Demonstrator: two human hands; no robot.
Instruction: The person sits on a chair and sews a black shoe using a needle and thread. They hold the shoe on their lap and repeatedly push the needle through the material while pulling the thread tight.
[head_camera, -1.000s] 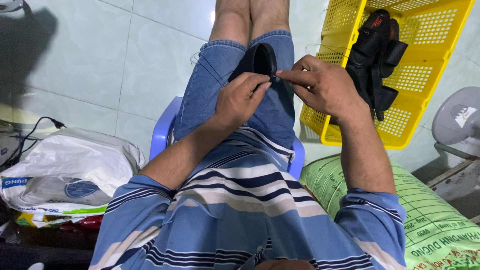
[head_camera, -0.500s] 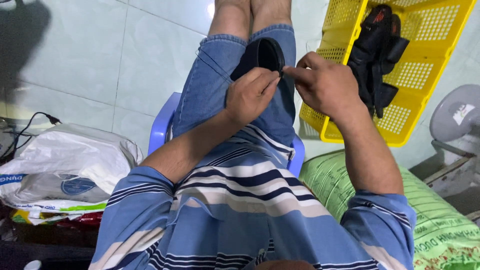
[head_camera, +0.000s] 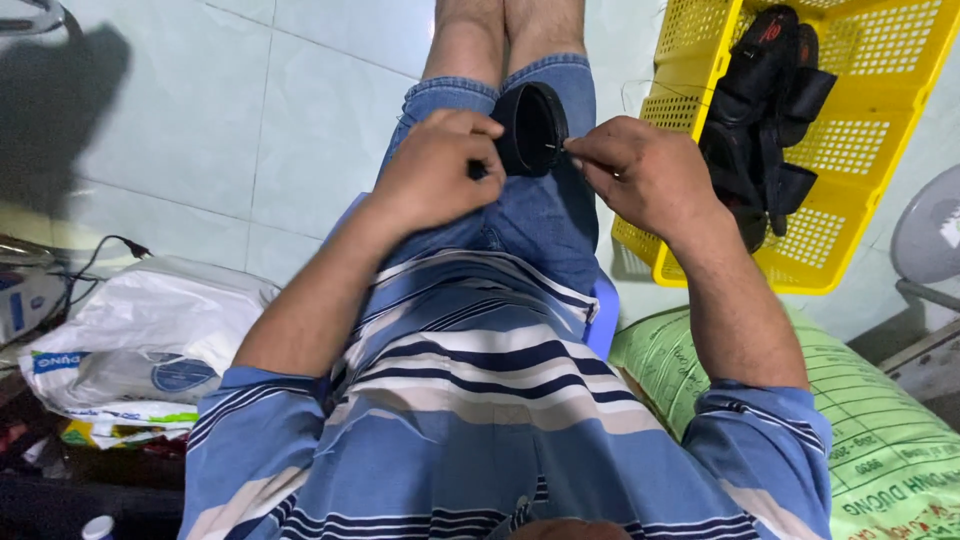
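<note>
the left hand (head_camera: 437, 170) is closed around the left edge of a black round piece (head_camera: 532, 128), fingers curled over it, and the right hand (head_camera: 640, 175) pinches its right rim between thumb and fingertips, maybe with something thin there that i cannot make out. the black round piece is tilted, its hollow side turned to the right hand, and it sits just above the thighs, over the denim shorts (head_camera: 540, 215).

what could go wrong, in my judgement: the right hand's pinch is small and only on the rim, so if the left hand loosens or twists too strongly, the black round piece may slip out and roll off the knees to the tiled floor (head_camera: 250, 120) beyond it. the fingertips of the right hand are very close to the edge and could also be squeezed there.

both forearms are bent and come inward to the black round piece, elbows wide, wrists slightly raised; the right wrist is turned so the back of the hand faces up.

to the right of the black round piece is a yellow basket (head_camera: 870, 200) with black strapped sandals (head_camera: 765, 120) inside. nearer the body than the piece, on the right, lies a green sack (head_camera: 880, 420); on the left, a white plastic bag (head_camera: 140, 340).
</note>
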